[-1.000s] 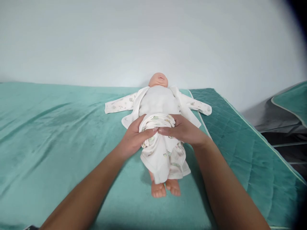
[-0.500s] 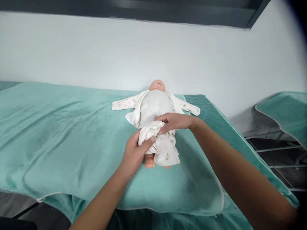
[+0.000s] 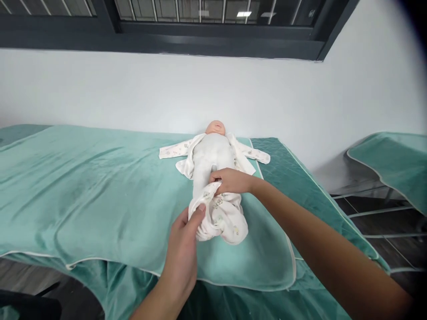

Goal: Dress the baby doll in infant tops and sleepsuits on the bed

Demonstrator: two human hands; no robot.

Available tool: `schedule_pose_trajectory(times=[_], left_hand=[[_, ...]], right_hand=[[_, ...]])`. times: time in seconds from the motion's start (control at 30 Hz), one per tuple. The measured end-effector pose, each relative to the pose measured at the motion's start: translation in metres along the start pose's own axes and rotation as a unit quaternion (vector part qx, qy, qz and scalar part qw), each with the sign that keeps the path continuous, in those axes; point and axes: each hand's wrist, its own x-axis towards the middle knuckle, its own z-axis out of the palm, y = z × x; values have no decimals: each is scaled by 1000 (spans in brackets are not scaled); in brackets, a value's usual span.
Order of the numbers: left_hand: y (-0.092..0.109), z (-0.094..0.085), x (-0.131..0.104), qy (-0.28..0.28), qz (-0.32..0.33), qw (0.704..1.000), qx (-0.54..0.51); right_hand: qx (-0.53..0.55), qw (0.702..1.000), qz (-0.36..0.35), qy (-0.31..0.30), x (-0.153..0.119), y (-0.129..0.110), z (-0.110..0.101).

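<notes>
A baby doll [image 3: 215, 127] lies on its back with its head toward the wall. Its torso is white, and an open white patterned baby jacket [image 3: 175, 150] is on its arms. White printed baby pants [image 3: 230, 218] are bunched around the doll's legs, hiding its feet. My left hand [image 3: 185, 235] grips the pants at their left side, thumb on top. My right hand [image 3: 231, 181] pinches the upper edge of the pants between the doll's legs; its fingertips are partly hidden by the cloth.
A green blanket [image 3: 100, 195] with pale edging covers the bed under the doll. Behind it stand a white wall [image 3: 167, 93] and a dark window frame [image 3: 200, 44]. At right is another bed with a green cover [image 3: 396, 160] and metal rails.
The pants have been drawn over the doll's feet, which showed before. My left hand has moved a little down and left along the cloth. The head view has tilted up, showing the window.
</notes>
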Motion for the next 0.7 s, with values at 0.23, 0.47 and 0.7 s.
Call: schedule_pose_trajectory(times=[0.23,0.47,0.7], left_hand=[[-5,-3,-26,67,-35,996,-54],[-23,-1,-28,71,-48,988,-127],[-36,-1,-30,91,-63,983,-144]], right_hand=[[-11,999,-11,29,-3,2,11],[-39,999,-9,21,0,7,16],[-73,997,-19,-30,4,5,16]])
